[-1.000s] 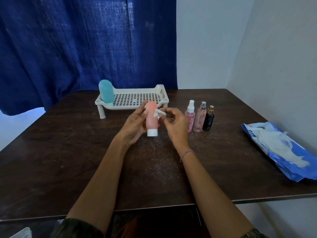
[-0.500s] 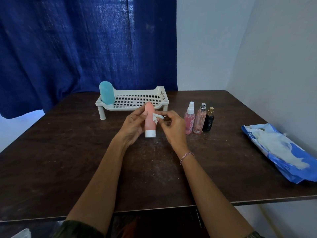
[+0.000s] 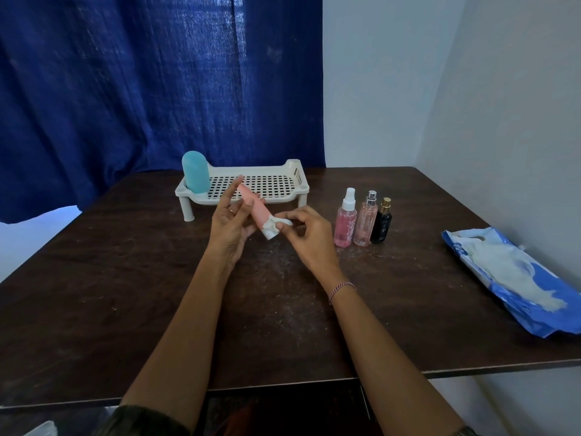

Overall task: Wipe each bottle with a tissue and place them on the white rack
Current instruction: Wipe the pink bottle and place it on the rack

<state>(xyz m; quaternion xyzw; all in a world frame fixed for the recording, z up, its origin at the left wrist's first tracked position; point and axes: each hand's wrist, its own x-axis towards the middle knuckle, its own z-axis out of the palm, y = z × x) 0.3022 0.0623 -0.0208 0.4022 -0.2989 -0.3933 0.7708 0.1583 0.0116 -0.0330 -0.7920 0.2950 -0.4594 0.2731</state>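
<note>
Reaches in over the near edge of the dark surface [image 3: 125, 294] with both bare forearms, a thread bracelet [image 3: 342, 287] on the right wrist. Off to the right, flat by the surface's edge, a blue tissue pack [image 3: 515, 278] with white tissue spilling from it. Holds the pink bottle [image 3: 255, 209] above the surface in the left hand [image 3: 231, 226], fingers curled behind its body, index finger straight up, the bottle tilted with the white cap end low and to the right. Pinches a small wad of white tissue [image 3: 276, 224] in the right hand [image 3: 306, 236], thumb and fingertips pressing it against the bottle just above the cap. Just right of that hand, upright in a close row: a pink spray bottle [image 3: 345, 223], a rose bottle [image 3: 365, 223], a black bottle [image 3: 381, 226]. Behind the hands, the white rack [image 3: 295, 184] on its short legs, a teal bottle [image 3: 195, 173] upright at its left end. Farthest back, a blue curtain [image 3: 157, 89] and a pale wall [image 3: 377, 73].
</note>
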